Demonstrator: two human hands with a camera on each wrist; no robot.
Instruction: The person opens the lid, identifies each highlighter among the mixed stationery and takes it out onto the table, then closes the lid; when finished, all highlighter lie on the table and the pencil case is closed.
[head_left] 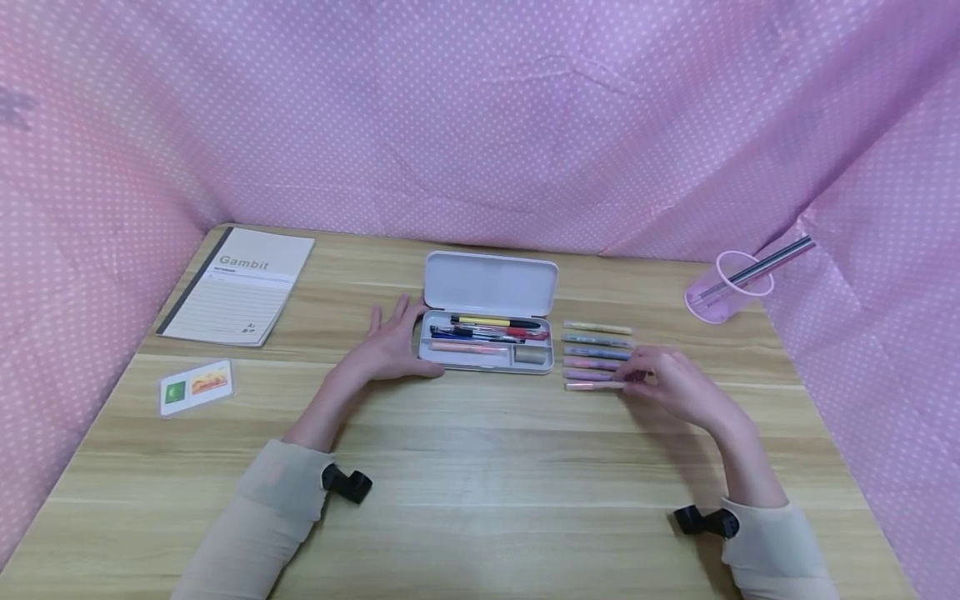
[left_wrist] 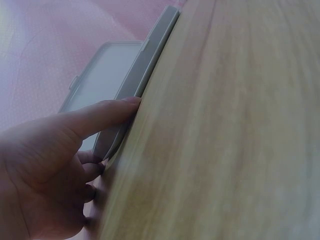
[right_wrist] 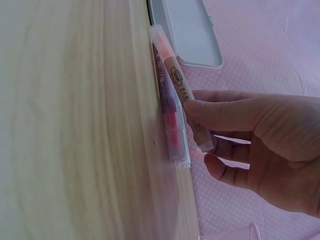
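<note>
A white pencil case [head_left: 491, 283] lies with its lid raised at the middle of the table. My left hand [head_left: 382, 346] holds its left end, thumb along the front wall and fingers round the far side, as the left wrist view [left_wrist: 50, 165] shows. Inside are several pens [head_left: 495, 322], a pinkish stick [head_left: 468, 347] and a small grey-brown block [head_left: 530, 355]. My right hand [head_left: 678, 387] pinches a highlighter [right_wrist: 179, 82] with a beige barrel and orange tip under a clear cap. It is tilted, beside a row of several coloured highlighters [head_left: 597, 340] right of the case.
At the back right, a pink mesh pen cup [head_left: 705, 307] holds dark sticks [head_left: 772, 262]. To the left lie a notebook [head_left: 240, 287] and a small white card [head_left: 197, 388] with two pictures. Pink dotted cloth [head_left: 480, 125] hangs round the table.
</note>
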